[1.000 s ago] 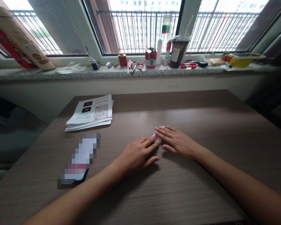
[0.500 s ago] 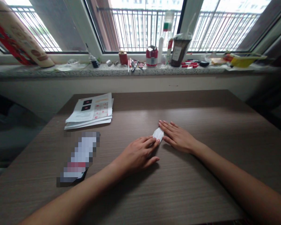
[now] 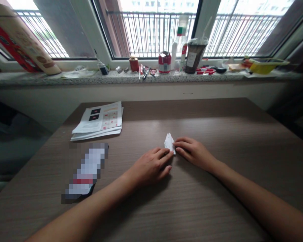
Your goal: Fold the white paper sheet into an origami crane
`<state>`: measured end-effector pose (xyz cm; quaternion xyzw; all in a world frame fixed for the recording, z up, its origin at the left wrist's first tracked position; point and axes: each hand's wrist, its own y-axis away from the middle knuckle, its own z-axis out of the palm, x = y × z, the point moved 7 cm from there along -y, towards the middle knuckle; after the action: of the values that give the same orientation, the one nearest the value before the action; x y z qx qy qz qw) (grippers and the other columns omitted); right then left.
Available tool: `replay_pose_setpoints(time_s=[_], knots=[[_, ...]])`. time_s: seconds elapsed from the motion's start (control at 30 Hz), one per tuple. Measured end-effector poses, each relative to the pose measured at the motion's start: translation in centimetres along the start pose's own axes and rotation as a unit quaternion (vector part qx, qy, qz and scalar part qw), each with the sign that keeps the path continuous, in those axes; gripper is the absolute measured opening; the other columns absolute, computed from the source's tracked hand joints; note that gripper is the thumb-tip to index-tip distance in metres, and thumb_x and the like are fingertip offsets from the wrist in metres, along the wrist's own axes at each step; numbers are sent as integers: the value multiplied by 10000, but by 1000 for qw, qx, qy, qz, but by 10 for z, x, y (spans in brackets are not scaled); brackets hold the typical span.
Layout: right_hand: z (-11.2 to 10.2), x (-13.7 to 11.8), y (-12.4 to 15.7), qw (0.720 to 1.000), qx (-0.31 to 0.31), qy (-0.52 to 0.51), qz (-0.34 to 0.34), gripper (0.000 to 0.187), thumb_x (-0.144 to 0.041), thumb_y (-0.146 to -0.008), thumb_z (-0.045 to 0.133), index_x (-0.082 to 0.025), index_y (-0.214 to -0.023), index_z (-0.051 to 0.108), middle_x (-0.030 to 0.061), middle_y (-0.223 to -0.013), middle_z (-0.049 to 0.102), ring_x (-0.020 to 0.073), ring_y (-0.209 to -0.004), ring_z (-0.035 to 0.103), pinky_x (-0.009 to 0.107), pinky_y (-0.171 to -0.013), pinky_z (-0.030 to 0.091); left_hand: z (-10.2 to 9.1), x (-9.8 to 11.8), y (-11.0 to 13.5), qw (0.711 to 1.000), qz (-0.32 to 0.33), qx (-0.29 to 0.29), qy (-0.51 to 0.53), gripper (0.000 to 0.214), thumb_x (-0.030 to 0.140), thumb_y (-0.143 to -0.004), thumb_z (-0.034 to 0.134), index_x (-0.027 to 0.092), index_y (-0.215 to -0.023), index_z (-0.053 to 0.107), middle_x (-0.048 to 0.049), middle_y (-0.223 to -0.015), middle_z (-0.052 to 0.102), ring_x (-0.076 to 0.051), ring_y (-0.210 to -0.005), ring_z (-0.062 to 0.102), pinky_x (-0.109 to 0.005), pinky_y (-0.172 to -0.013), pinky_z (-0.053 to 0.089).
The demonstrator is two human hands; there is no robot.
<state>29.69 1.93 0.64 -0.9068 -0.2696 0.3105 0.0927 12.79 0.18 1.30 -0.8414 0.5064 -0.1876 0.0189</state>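
A small folded piece of white paper (image 3: pixel 169 142) lies near the middle of the brown wooden table (image 3: pixel 217 127). My left hand (image 3: pixel 151 166) rests palm down, its fingertips pressing the paper's near end. My right hand (image 3: pixel 194 153) is beside it on the right, fingers curled and pinching the paper's right edge. Most of the paper's lower part is hidden under the fingers of both hands.
A stack of printed sheets (image 3: pixel 99 121) lies at the table's far left, with a blurred-out phone-sized object (image 3: pixel 87 171) nearer me. The stone windowsill (image 3: pixel 65 79) behind carries a red can (image 3: pixel 164 62), bottle (image 3: pixel 178 43), lidded iced drink cup (image 3: pixel 194 53), small tools and a yellow tray (image 3: pixel 264 64).
My right hand has drawn back from lying flat over the paper and curled its fingers onto the paper's right edge. More of the paper shows. My left hand has stayed put.
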Motion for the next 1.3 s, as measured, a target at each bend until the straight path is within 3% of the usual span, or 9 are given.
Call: replay_pose_setpoints(time_s=[0.2,0.43,0.57,0.77,1.3], knots=[[7,1,0,999,27,-18,21,180,-305,-964,673,-238,-1125,719,90,-1183,691,240,-1064,679,394,-943,558,0,-16,-2,995,-15,56,85,291,232,-1038,522,199,-1316,602,-90,-1273,657,-236,-1148,632,-406,-1012,541],[10,2,-3,999,30,-7,10,165,-277,-929,714,-230,-1088,717,93,-1152,688,251,-1041,658,411,-914,544,-5,-41,-7,977,-138,142,83,266,274,-974,658,183,-1222,631,-110,-1201,614,-257,-1099,619,-434,-986,541],[10,0,-4,999,27,-12,11,184,-275,-925,720,-230,-1104,713,91,-1145,690,256,-1050,651,420,-929,536,-5,-44,-7,977,-146,141,64,302,272,-942,700,202,-1228,636,-106,-1196,602,-269,-1117,595,-452,-1002,524],[7,5,-3,997,47,-37,52,365,-309,-890,763,-250,-1239,676,96,-1198,671,266,-1083,650,418,-934,548,-3,-45,-6,978,-143,137,71,328,246,-936,706,218,-1253,628,-97,-1214,600,-263,-1128,588,-442,-1014,512],[6,11,-5,995,60,-59,54,376,-356,-862,790,-244,-1199,668,106,-1197,644,285,-1124,632,454,-982,538,-4,-45,-9,976,-141,133,103,290,229,-912,727,219,-1174,602,-81,-1168,631,-263,-1080,609,-429,-963,514]])
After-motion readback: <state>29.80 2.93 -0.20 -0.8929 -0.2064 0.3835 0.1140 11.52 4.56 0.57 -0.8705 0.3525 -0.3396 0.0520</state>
